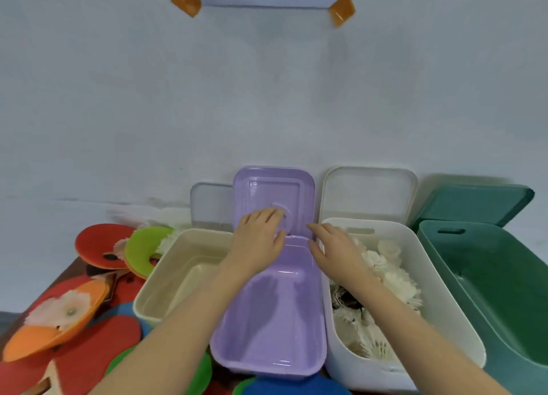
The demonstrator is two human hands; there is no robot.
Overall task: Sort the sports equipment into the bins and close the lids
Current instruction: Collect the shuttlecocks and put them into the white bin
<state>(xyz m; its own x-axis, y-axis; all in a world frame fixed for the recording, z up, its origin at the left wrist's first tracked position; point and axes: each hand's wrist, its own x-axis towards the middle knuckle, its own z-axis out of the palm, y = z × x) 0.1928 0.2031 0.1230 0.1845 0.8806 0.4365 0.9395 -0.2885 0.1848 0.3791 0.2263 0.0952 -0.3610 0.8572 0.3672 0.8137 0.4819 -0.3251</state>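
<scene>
Head view shows your left hand (pixel 261 240) lying flat with straight fingers on the inner face of the purple lid (pixel 274 193), which stands upright at the back rim of the purple bin (pixel 272 317). Your right hand (pixel 335 249) hovers with relaxed, spread fingers over the seam between the purple bin and the white bin (pixel 444 314); whether it touches either rim is unclear.

You have four bins in a row, sides touching or nearly so: a cream bin (pixel 154 287), the purple one, the white one and a green bin (pixel 492 290). Four lids stand propped against the wall (pixel 267 98) behind them: a clear lid (pixel 207 204), the purple one, a white lid (pixel 367 193) and a green lid (pixel 477 201). Little room shows between bins and wall.

White shuttlecocks (pixel 385 279) are heaped in the white bin, too tangled for you to count. Left of the cream bin, on the table, lies an overlapping pile of red table-tennis paddles (pixel 100 246), a green disc (pixel 142 249), an orange disc (pixel 56 329) and loose feathered shuttlecocks (pixel 59 308), crowding right up to the cream bin's wall.
</scene>
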